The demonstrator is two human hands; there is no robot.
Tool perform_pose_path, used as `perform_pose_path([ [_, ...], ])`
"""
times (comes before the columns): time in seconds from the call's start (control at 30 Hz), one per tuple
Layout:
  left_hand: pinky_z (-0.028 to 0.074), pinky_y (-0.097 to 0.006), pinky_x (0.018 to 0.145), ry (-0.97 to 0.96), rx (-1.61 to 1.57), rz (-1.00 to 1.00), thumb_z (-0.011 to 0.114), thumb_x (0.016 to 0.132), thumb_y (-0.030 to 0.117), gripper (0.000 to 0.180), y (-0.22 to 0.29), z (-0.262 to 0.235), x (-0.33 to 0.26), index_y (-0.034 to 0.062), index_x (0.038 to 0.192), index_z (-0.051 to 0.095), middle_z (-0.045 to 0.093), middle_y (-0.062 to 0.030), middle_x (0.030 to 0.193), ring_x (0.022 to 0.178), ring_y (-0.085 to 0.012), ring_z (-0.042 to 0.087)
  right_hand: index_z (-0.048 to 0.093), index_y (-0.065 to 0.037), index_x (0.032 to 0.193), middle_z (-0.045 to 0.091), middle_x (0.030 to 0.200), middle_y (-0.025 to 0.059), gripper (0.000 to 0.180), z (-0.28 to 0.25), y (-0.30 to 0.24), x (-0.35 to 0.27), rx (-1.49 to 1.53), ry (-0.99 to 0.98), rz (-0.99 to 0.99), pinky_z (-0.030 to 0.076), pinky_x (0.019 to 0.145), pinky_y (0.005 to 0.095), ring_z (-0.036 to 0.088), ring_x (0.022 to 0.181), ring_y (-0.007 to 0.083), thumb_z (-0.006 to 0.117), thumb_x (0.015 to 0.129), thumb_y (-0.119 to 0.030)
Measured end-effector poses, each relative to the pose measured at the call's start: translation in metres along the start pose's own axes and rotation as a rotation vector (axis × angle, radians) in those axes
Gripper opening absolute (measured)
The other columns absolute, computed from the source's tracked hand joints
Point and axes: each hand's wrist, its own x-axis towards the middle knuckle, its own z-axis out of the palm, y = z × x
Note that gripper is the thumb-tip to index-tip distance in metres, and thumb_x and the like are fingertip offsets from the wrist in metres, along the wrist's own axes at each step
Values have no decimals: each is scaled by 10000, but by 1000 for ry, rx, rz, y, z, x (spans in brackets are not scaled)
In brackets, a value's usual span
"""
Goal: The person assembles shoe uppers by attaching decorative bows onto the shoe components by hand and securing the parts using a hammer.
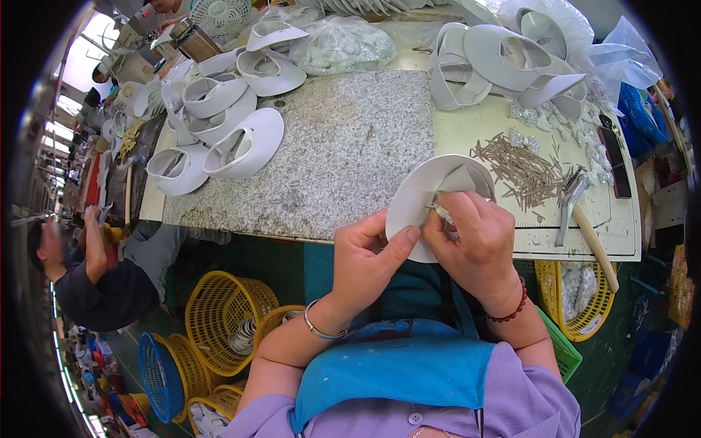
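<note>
Over the bench's near edge I hold up a white visor-shaped piece (411,193) with an opening in it. My left hand (369,255) is closed on its left lower rim, thumb on the front face. Bent and pinched together, the fingers of my right hand (478,237) work at the opening. A small silvery, glittery bit (442,212) shows between them; its exact kind cannot be made out. Just right of this hand lies a heap of thin brown nail-like pins (522,175). A hammer (577,204) with a wooden handle rests beyond the heap, handle over the edge.
Similar white pieces (244,144) sit at the left, more (507,58) at the back right. A speckled slab (343,146) covers the bench's middle. Plastic bags (343,45), a dark phone (615,162) and glittery bits lie around. Yellow baskets (226,310) stand below; another person (102,281) is at left.
</note>
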Motion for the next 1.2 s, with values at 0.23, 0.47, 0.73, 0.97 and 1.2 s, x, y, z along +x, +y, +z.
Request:
perform_pose_path([
  [0.23,486,-223,730,-34,186,145,657,878,66,263,-3,3,-4,-52,1113,635,674,-66,990,843,-70,591,464,-77,685,457,571,53,214,-1,0,1,16,-7,-6,398,402,342,484,440,229,663,673,-2],
  [0.47,511,-242,726,-109,474,361,610,870,27,346,2,7,-3,-40,1209,587,619,-200,1201,871,-133,637,488,-80,707,475,577,55,208,1,2,-2,-4,5,-14,413,406,339,502,448,228,685,672,-22],
  [0.73,522,-287,720,-143,697,552,581,872,27,352,1,5,-2,-69,1210,567,584,-230,1246,890,-221,671,557,-62,785,483,597,51,180,-2,5,-4,-17,10,-68,422,410,328,519,461,222,699,675,-44],
  [0.97,459,-257,853,-123,283,172,572,920,54,344,6,5,-6,-79,1236,536,633,-111,1122,1011,-127,583,592,-33,864,491,605,54,223,-5,4,-4,-9,2,-108,434,432,331,520,469,225,701,670,-21],
  [1.2,459,-275,898,-108,121,77,549,919,65,344,-5,7,-10,-53,1242,536,594,-162,1186,1063,-168,578,592,-25,870,531,625,72,223,-3,6,-3,41,23,-66,438,434,327,532,477,233,692,672,2],
])
